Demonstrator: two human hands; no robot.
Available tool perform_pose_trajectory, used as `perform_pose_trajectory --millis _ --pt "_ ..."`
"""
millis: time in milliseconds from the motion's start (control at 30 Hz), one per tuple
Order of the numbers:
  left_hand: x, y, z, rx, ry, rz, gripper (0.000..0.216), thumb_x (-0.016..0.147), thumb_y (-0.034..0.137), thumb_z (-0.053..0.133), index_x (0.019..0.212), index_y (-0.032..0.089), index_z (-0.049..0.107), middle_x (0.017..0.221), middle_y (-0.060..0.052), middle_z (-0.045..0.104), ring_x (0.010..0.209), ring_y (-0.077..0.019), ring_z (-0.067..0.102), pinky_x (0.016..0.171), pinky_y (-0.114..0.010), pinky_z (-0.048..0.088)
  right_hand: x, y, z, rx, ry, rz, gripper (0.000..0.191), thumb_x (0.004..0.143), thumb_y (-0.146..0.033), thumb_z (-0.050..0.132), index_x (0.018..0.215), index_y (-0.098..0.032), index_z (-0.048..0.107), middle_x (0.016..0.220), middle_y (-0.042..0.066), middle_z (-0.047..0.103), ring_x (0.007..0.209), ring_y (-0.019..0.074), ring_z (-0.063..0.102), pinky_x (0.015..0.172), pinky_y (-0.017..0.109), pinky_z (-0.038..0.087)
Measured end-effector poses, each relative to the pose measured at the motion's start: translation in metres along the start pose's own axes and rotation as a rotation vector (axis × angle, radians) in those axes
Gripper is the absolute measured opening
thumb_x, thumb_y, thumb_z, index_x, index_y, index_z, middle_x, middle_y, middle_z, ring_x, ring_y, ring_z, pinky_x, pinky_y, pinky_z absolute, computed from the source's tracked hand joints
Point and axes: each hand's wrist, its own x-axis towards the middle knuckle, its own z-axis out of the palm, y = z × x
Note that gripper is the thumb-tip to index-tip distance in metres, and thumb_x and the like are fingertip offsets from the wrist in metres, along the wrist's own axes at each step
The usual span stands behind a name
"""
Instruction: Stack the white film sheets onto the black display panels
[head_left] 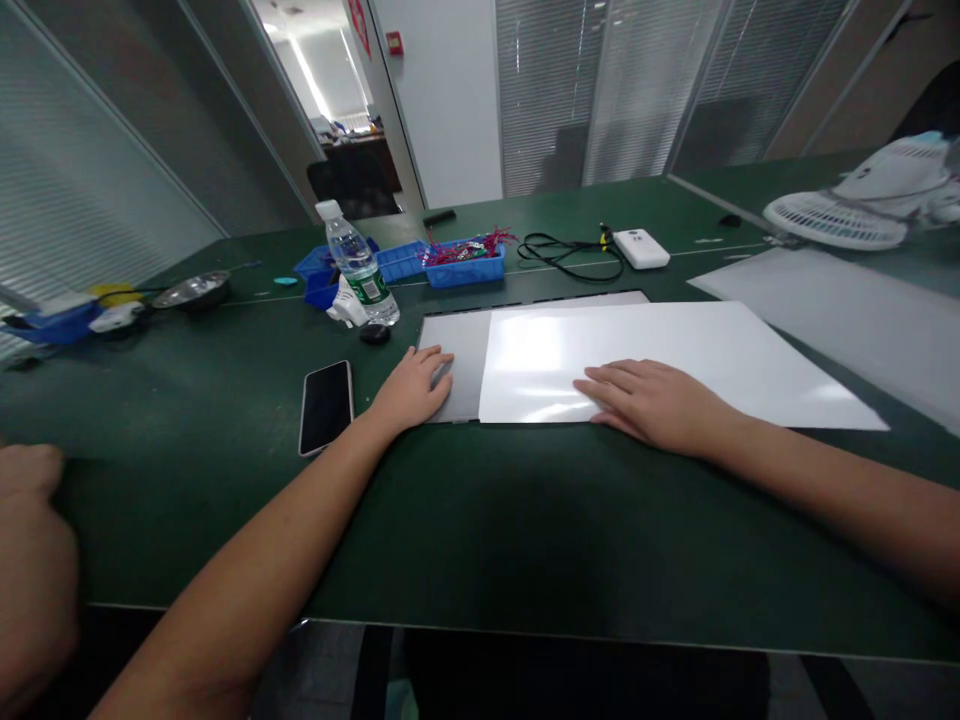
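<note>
A glossy white sheet [675, 335] lies over a flat grey panel [465, 345], whose left part and far edge show beyond it. My left hand [412, 388] rests at the panel's left edge, fingers spread and thumb on the grey surface. On the white sheet near its front edge lies my right hand [649, 403], palm down with fingers stretched out. Neither hand grips anything that I can see. The right end of the sheet reaches past the panel onto the green table [480, 520].
A phone [326, 407] and a water bottle [360, 270] stand left of the panel. Behind are a blue tray of red wires [465, 265], a black cable [574, 255] and a white box [640, 249]. Another sheet [840, 310] lies right. Another person's arm [34, 570] enters at left.
</note>
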Motion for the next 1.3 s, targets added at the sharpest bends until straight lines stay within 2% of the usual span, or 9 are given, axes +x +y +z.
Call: perform_pose_trajectory --millis 133,300,600,733,833,933,1000,1133,1300 --pt "0.000 -0.001 0.002 -0.005 0.000 -0.007 0.059 0.105 0.044 0.042 0.151 0.013 0.064 0.165 -0.017 0.057 0.158 -0.0318 0.050 0.139 -0.057 0.026 -0.003 0.000 0.003 0.113 -0.013 0.010 0.053 0.111 -0.047 0.054 0.155 -0.021 0.068 0.154 0.016 0.068 0.138 0.0363 0.066 0.112 0.055 0.054" --pt "0.000 -0.001 0.001 -0.005 0.001 -0.020 0.059 0.106 0.044 0.042 0.151 0.014 0.064 0.166 -0.017 0.057 0.158 -0.0325 0.050 0.139 -0.057 0.027 -0.011 0.017 0.006 0.212 -0.034 -0.001 0.066 0.109 -0.054 0.057 0.168 -0.027 0.054 0.169 0.013 0.053 0.150 0.0366 0.057 0.120 0.058 0.050" --pt "0.000 0.000 0.000 -0.015 -0.002 -0.046 0.056 0.105 0.043 0.045 0.151 0.017 0.065 0.166 -0.014 0.058 0.158 -0.0328 0.050 0.138 -0.057 0.029 -0.013 0.023 0.014 0.368 -0.038 -0.023 0.059 0.113 -0.039 0.052 0.171 -0.028 0.050 0.174 0.009 0.047 0.159 0.0307 0.047 0.130 0.056 0.042" --pt "-0.001 -0.001 0.001 -0.021 0.003 -0.048 0.056 0.105 0.044 0.045 0.151 0.018 0.065 0.166 -0.013 0.058 0.158 -0.0333 0.049 0.138 -0.058 0.029 -0.012 0.028 0.004 0.249 0.048 -0.044 0.050 0.111 -0.043 0.055 0.157 -0.027 0.066 0.161 0.010 0.063 0.146 0.0322 0.061 0.123 0.056 0.048" --pt "-0.001 0.000 0.001 -0.017 -0.001 -0.038 0.058 0.105 0.044 0.044 0.151 0.016 0.065 0.166 -0.015 0.058 0.158 -0.0332 0.049 0.138 -0.058 0.029 -0.012 0.031 -0.011 0.059 0.094 0.089 0.043 0.111 -0.047 0.052 0.134 -0.025 0.081 0.132 0.011 0.080 0.121 0.0328 0.074 0.103 0.051 0.057" --pt "0.000 0.000 0.000 -0.015 -0.003 -0.034 0.058 0.105 0.043 0.043 0.151 0.015 0.065 0.165 -0.016 0.058 0.157 -0.0333 0.050 0.139 -0.058 0.027 -0.013 0.033 -0.019 -0.069 0.050 0.231 0.047 0.112 -0.048 0.047 0.116 -0.022 0.086 0.109 0.011 0.084 0.099 0.0308 0.078 0.085 0.044 0.056" --pt "-0.001 0.001 -0.001 -0.014 -0.004 -0.031 0.059 0.105 0.044 0.043 0.152 0.015 0.064 0.166 -0.016 0.058 0.157 -0.0330 0.050 0.139 -0.057 0.027 -0.012 0.032 -0.019 -0.076 0.001 0.225 0.049 0.113 -0.047 0.045 0.111 -0.021 0.087 0.105 0.011 0.084 0.092 0.0301 0.077 0.080 0.044 0.055" --pt "-0.001 0.001 -0.001 -0.027 -0.014 -0.023 0.063 0.108 0.049 0.039 0.151 0.012 0.064 0.166 -0.019 0.057 0.159 -0.0330 0.049 0.139 -0.056 0.025 -0.011 0.029 -0.008 0.027 -0.037 0.066 0.046 0.113 -0.047 0.047 0.121 -0.023 0.085 0.120 0.012 0.082 0.105 0.0304 0.077 0.088 0.045 0.059" --pt "-0.001 0.002 -0.002 -0.048 -0.011 -0.029 0.068 0.110 0.057 0.037 0.152 0.010 0.063 0.165 -0.020 0.057 0.158 -0.0326 0.049 0.139 -0.055 0.024 -0.011 0.025 0.005 0.218 -0.012 -0.046 0.054 0.110 -0.048 0.057 0.158 -0.024 0.066 0.159 0.012 0.064 0.140 0.0329 0.066 0.115 0.052 0.054"
